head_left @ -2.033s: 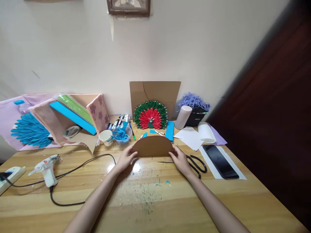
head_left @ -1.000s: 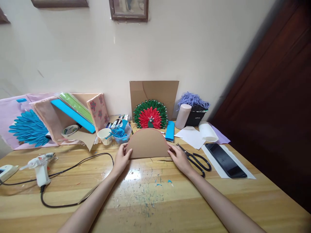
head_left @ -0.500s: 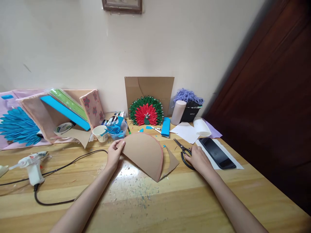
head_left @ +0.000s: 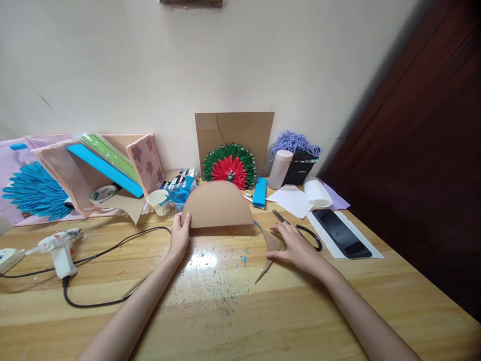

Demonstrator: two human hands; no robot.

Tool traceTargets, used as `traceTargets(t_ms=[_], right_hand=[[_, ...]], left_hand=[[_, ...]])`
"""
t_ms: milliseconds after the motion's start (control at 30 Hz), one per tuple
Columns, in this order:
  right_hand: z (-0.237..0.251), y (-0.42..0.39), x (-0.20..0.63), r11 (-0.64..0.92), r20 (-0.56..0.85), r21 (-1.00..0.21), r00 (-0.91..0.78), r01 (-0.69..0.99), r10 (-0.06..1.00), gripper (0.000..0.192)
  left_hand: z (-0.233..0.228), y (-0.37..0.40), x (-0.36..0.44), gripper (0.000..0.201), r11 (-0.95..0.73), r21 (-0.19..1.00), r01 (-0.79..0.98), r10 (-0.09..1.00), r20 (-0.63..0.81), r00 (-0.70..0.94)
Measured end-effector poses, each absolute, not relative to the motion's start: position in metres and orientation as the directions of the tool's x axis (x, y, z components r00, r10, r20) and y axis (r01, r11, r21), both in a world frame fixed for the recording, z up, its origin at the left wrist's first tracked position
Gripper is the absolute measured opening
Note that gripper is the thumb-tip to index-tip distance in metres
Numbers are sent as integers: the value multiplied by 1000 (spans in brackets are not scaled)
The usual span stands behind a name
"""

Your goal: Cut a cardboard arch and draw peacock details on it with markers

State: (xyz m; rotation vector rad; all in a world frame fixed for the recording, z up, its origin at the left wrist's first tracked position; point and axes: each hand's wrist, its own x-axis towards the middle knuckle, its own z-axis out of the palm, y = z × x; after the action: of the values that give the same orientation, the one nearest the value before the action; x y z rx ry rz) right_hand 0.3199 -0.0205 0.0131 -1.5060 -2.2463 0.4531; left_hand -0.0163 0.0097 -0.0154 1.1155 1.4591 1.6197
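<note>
Head view, looking forward and down over a wooden surface (head_left: 338, 306) set against a pale wall.

At centre frame your left hand (head_left: 180, 234) pinches the lower left corner of a brown cardboard semicircle (head_left: 218, 205), thumb in front and fingers behind, holding it upright with its flat edge down at the surface. Just right of centre your right hand (head_left: 296, 246) lies flat with the fingers spread, its fingertips pressing on a curved cardboard offcut (head_left: 271, 245) that lies just right of the semicircle. Black scissors (head_left: 300, 230) lie just behind that hand, partly hidden by it.

Behind the semicircle a red and green fan-shaped craft (head_left: 230, 168) leans on a cardboard sheet (head_left: 244, 130). At right lies a dark phone (head_left: 340, 233) on white paper. At lower left a glue gun (head_left: 58, 245) stands with its black cord looping across the wood. Towards centre left sit a paper cup (head_left: 158, 202) and a bowl of blue scraps.

You seem to be checking the freshly cut shape while you clear its trimming. Next, slide the offcut well aside and keep the semicircle steady by its corner.
</note>
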Motion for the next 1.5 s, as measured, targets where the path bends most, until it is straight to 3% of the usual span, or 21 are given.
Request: traceTargets(t_ms=[100, 233, 433, 533, 667, 767, 933, 1167, 1367, 1500], right_hand=[[10, -24, 314, 356, 107, -503, -353, 788, 930, 59], [-2, -15, 311, 320, 138, -533, -293, 783, 946, 45], [-20, 12, 305, 336, 394, -437, -158, 835, 905, 30], [-20, 15, 305, 362, 485, -505, -90, 783, 870, 27], [-18, 10, 304, 262, 301, -842, 9, 471, 954, 33], [-15, 6, 304, 121, 130, -976, 37, 183, 991, 49], [-3, 1, 307, 47, 48, -999, -32, -27, 998, 47], [-1, 0, 317, 18, 17, -998, 32, -56, 999, 44], [0, -2, 314, -39, -42, -994, 27, -103, 999, 41], [-1, -3, 312, -71, -68, -989, -29, -133, 997, 42]], left_hand=[[-14, 7, -12, 32, -124, 992, -7, 924, 113, -364], [-6, 1, -7, 29, -98, 988, -118, 967, 67, -244], [0, -4, -4, 29, -118, 978, -173, 982, 89, -165], [0, -5, -1, 31, -99, 973, -211, 992, 79, -98], [-1, -8, 4, 36, -62, 971, -232, 998, 63, -3], [0, -12, 11, 39, -17, 960, -278, 995, 43, 86], [6, -21, 22, 52, 126, 952, -278, 961, -48, 272], [0, -13, 18, 63, 200, 920, -338, 969, -136, 204], [2, -20, 19, 36, 158, 946, -282, 968, -93, 232], [2, -23, 20, 34, 154, 960, -234, 971, -103, 218]])
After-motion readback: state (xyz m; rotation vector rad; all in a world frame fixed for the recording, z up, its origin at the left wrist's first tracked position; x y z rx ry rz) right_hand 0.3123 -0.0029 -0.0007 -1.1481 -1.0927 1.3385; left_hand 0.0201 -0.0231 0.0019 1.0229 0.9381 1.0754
